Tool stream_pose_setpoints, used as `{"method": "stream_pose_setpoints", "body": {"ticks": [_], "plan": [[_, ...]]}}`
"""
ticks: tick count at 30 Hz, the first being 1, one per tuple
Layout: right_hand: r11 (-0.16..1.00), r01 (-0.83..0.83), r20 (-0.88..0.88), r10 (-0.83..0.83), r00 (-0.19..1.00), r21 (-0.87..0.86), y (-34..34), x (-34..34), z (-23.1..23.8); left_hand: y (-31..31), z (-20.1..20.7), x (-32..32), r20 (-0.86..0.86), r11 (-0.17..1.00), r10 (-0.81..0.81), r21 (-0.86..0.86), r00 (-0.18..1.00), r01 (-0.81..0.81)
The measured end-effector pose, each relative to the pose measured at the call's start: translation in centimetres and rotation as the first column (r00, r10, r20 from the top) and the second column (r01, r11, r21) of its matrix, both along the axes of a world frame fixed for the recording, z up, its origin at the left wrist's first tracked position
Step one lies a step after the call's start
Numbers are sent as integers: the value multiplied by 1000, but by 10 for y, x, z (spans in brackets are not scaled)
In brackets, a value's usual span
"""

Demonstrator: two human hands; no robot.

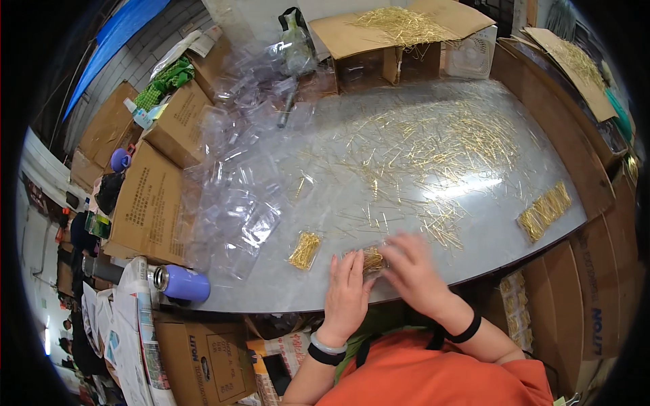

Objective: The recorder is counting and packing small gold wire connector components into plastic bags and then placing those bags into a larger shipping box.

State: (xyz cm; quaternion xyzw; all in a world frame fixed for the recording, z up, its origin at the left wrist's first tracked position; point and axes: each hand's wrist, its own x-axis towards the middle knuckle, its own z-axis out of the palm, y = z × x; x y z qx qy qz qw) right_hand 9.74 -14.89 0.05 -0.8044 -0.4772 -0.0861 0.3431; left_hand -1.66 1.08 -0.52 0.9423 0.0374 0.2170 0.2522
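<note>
Pins bright gold, packs gold too, on grey table; plastic clear, colourless. Cartons plain brown with dark print, bottle purple. Shirt orange, wristbands black, tarp solid blue, cloth green mottled with dark.

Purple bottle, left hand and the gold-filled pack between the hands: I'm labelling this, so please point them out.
Purple bottle (187, 284): head view, middle of its body.
Left hand (346, 294): head view, back of the hand.
Gold-filled pack (372, 260): head view, middle of its visible part.
</note>
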Motion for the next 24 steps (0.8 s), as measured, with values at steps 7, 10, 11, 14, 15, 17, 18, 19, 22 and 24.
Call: {"method": "stream_pose_setpoints", "body": {"ticks": [7,10,11,14,15,17,18,19,22,24], "plan": [[951,176,54,-168,984,-255,-52,4,11,-6,7,4,106,978,171,105,980,-182],[973,114,35,-109,993,-200,-64,15,8,-16,10,-1,188,975,119,161,975,-151],[980,49,33,-43,999,-194,-66,18,6,-20,5,-4,181,986,47,150,982,-75],[991,-1,-44,-5,999,-134,-66,22,12,-31,-7,-7,134,990,-111,104,985,97],[994,10,-80,-19,997,-109,-66,25,16,-35,-6,-3,105,990,-130,76,986,123],[996,-1,-35,-3,999,-93,-66,30,21,-41,-3,4,65,990,-132,60,989,128],[996,-5,-12,4,1000,-85,-67,34,24,-45,0,7,56,991,-116,73,992,112],[990,-10,16,13,1000,-142,-65,40,27,-47,3,10,46,992,-99,86,994,95],[945,23,82,5,997,-326,-67,56,36,-55,6,26,10,985,-154,80,988,152],[896,42,103,4,995,-441,-67,66,28,-59,5,30,-7,975,-193,113,981,193]]}}
